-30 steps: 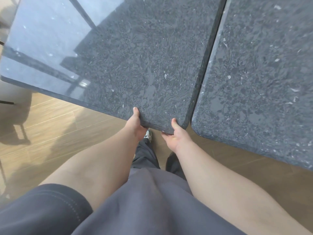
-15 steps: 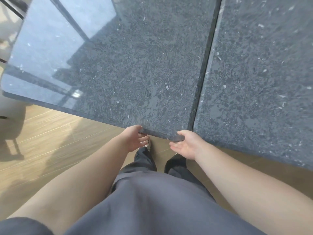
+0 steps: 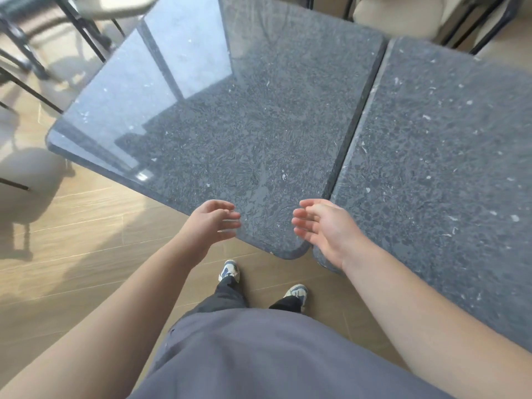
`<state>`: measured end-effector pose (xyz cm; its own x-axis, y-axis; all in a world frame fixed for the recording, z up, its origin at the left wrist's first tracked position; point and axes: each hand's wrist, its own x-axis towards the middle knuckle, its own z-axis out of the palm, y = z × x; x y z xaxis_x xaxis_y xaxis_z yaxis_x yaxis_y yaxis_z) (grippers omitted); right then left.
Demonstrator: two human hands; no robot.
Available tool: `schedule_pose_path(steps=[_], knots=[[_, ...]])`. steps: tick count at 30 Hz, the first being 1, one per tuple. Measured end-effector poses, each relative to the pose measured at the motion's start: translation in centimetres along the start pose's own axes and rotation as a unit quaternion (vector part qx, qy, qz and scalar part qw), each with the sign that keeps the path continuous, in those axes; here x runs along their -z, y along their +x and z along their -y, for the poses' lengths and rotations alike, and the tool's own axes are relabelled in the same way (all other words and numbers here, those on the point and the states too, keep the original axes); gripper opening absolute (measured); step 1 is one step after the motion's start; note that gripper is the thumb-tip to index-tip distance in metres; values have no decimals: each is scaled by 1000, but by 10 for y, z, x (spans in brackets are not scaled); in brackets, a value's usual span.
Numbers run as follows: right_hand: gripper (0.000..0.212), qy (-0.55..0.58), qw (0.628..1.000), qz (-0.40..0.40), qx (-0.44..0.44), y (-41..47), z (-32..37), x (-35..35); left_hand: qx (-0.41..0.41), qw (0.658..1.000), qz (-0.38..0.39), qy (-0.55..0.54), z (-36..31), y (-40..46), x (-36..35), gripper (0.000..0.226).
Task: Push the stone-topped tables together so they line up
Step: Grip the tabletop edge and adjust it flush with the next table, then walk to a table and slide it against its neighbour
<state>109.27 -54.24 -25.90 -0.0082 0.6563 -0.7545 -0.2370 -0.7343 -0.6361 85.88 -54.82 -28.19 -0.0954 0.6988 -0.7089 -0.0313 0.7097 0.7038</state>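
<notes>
Two dark grey stone-topped tables stand side by side. The left table [image 3: 230, 125] and the right table [image 3: 437, 145] meet along a thin dark seam, with their rounded near corners almost touching. My left hand [image 3: 211, 223] hovers above the left table's near edge, fingers spread, holding nothing. Over the seam near the right table's corner floats my right hand [image 3: 322, 226], palm turned inward and also free. Neither hand touches a tabletop.
Chairs with dark metal legs [image 3: 72, 21] stand at the far left, and beige seats [image 3: 397, 12] sit beyond the tables' far edge. Wooden floor [image 3: 86, 240] lies below, with my shoes [image 3: 230, 270] near the table corners.
Both hands let go of the left table's near edge and lifted off with fingers spread. The gap between the tables closed to a thin seam. My view pulled back and higher.
</notes>
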Motion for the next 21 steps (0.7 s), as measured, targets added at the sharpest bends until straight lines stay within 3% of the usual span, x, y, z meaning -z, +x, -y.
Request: schedule_pose_path(steps=[8,12,21], knots=[[18,-70,984,28,162,-48,39,-70,-183,982,-18,36,-42,-54,54,20],[22,-149,951,62,265,-70,43,-129,-255,966,-38,19,-69,-72,105,20],[25,-172,874,140,433,-110,14,-342,-389,913,-122,7,-90,-133,315,25]])
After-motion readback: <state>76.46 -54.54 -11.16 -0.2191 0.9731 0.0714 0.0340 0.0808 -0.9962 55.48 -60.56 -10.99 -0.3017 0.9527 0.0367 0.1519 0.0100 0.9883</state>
